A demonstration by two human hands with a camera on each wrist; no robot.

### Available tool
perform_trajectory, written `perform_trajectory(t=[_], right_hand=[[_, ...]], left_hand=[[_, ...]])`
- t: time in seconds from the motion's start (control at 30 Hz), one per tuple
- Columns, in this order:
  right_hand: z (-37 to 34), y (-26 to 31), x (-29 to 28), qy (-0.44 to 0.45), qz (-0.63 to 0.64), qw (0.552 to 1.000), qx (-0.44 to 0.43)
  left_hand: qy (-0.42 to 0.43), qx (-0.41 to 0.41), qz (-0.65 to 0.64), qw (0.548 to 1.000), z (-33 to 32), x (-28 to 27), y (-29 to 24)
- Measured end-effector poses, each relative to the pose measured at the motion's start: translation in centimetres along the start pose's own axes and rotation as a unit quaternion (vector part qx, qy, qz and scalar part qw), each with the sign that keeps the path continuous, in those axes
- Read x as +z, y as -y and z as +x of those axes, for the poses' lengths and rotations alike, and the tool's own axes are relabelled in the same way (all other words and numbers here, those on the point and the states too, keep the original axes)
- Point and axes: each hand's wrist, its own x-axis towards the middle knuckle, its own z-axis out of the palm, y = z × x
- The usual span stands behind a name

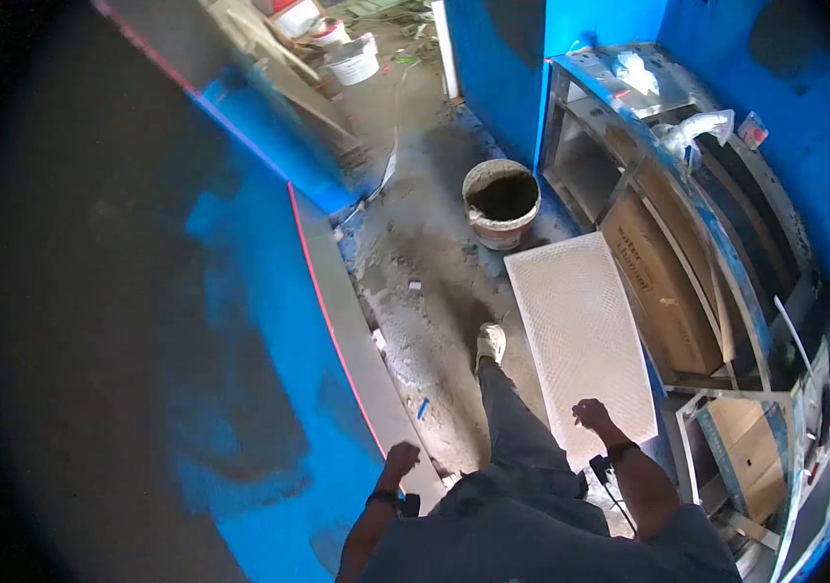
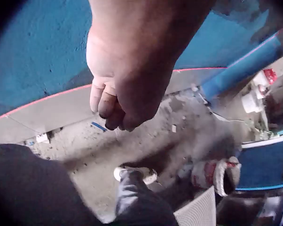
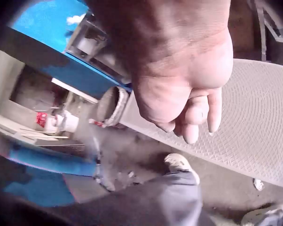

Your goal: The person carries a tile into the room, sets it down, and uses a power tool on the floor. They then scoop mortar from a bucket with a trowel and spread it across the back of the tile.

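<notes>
The left hand (image 1: 401, 461) hangs beside the low wall, holding nothing; in the left wrist view its fingers (image 2: 107, 106) curl loosely. The right hand (image 1: 592, 416) is over the lower part of a pale textured panel (image 1: 585, 335), and the right wrist view shows this hand (image 3: 186, 89) with loosely bent fingers and nothing in them. That panel (image 3: 254, 117) leans near a metal frame. A mortar-smeared bucket (image 1: 501, 231) stands on the floor beyond the panel's far end.
A curved metal frame (image 1: 716, 243) along the right wall holds a cardboard box (image 1: 653, 282). White buckets (image 1: 352, 63) stand at the far end. A blue wall with a red line (image 1: 323, 301) runs along the left. Small debris lies on the dusty floor (image 1: 434, 340).
</notes>
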Motion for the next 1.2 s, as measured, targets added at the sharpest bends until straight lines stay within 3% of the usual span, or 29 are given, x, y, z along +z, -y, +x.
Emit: perform_trajectory(t=[0.03,0.07,0.1,0.13,0.17,0.2,0.23,0.27,0.3,0.37,0.43,0.47,0.5,0.53,0.57,0.6,0.63,0.67,0.7,0.73,0.77,0.8,0.83,0.9,1.0,1.03,1.13,1.2], right_hand=[[3.1,-1.8,0.5,-0.009,0.037,0.999,0.016],[6.4,-4.0,0.8,0.003,-0.28,0.945,-0.17],[11.7,-5.4,2.6,0.034,-0.305,0.95,-0.054],[15.4,-6.2,3.7,0.067,-0.325,0.941,0.063],[15.3,3.9,-1.8,0.028,-0.237,0.969,0.057],[17.4,8.3,-4.4,-0.048,-0.107,0.992,-0.039],[21.1,13.2,-5.7,-0.142,-0.079,0.983,-0.085],[24.0,17.1,-8.3,-0.037,0.056,0.996,0.064],[27.9,18.7,-8.2,-0.11,0.066,0.992,-0.002],[35.3,21.7,-8.6,-0.14,0.15,0.978,-0.033],[39.0,28.1,-11.6,-0.073,0.332,0.936,0.092],[43.2,27.4,-10.1,-0.11,0.259,0.96,0.008],[47.5,26.0,-8.2,-0.142,0.179,0.971,-0.074],[51.2,26.0,-6.8,-0.145,0.184,0.971,-0.058],[54.8,26.2,-5.5,-0.148,0.188,0.971,0.02],[58.4,26.0,-4.6,-0.15,0.188,0.966,0.098],[60.7,26.9,-5.6,-0.155,0.19,0.962,0.117],[61.7,28.6,-7.2,-0.085,0.331,0.917,0.206],[62.6,29.8,-7.1,-0.01,0.465,0.836,0.291],[64.7,29.2,-6.4,-0.009,0.465,0.83,0.309],[66.7,28.1,-5.6,0.048,0.511,0.804,0.3],[67.7,27.6,-4.4,0.107,0.558,0.771,0.29],[68.0,27.3,-3.0,0.109,0.558,0.764,0.305],[67.8,27.5,-2.4,0.019,0.563,0.747,0.353],[66.5,36.1,-11.8,0.03,0.549,0.729,0.409],[66.3,36.5,-12.8,0.027,0.544,0.729,0.415],[66.6,36.5,-16.4,-0.104,0.696,0.61,0.364],[66.2,34.3,-16.3,-0.322,0.665,0.653,0.167]], left_hand=[[0.027,0.006,-0.104,0.994,1.2,-1.7,1.2],[0.047,-0.048,-0.063,0.996,2.0,-3.6,0.3],[0.141,0.158,-0.181,0.96,5.6,-5.6,5.7],[0.136,0.105,0.068,0.983,7.5,-8.2,2.8],[0.121,0.05,0.312,0.941,9.3,-10.6,-0.6],[0.109,-0.026,0.164,0.98,12.1,-13.2,-3.5],[0.092,-0.102,0.012,0.99,15.5,-15.5,-6.7],[0.05,0.08,0.283,0.954,19.2,-17.4,-10.1],[0.002,0.258,0.521,0.813,23.0,-19.2,-13.9],[-0.054,0.104,0.264,0.957,27.9,-20.2,-25.2],[0.002,0.176,0.308,0.935,33.8,-20.5,-34.8],[0.016,0.176,0.314,0.933,37.7,-20.2,-37.0],[0.05,0.229,0.361,0.902,41.7,-19.6,-38.4],[0.085,0.282,0.404,0.866,45.5,-19.1,-39.3],[0.104,0.283,0.407,0.862,48.7,-18.5,-40.3],[0.187,0.263,0.484,0.813,51.9,-17.7,-41.2],[0.266,0.244,0.555,0.75,56.1,-17.3,-42.0],[0.272,0.335,0.469,0.771,59.8,-18.0,-39.8],[0.295,0.329,0.464,0.768,61.8,-18.7,-40.4],[0.305,0.322,0.474,0.76,62.7,-19.4,-43.0],[0.311,0.318,0.485,0.753,64.5,-20.2,-44.7],[0.311,0.332,0.471,0.756,66.0,-21.6,-44.5],[0.325,0.325,0.465,0.757,66.9,-22.6,-44.9],[0.326,0.344,0.428,0.77,68.7,-24.2,-47.0],[0.351,0.324,0.444,0.758,70.4,-24.7,-48.8],[0.355,0.326,0.437,0.76,71.0,-24.8,-49.0],[0.391,0.298,0.44,0.751,72.5,-25.2,-49.0],[0.429,0.253,0.416,0.761,72.9,-25.6,-48.5]])
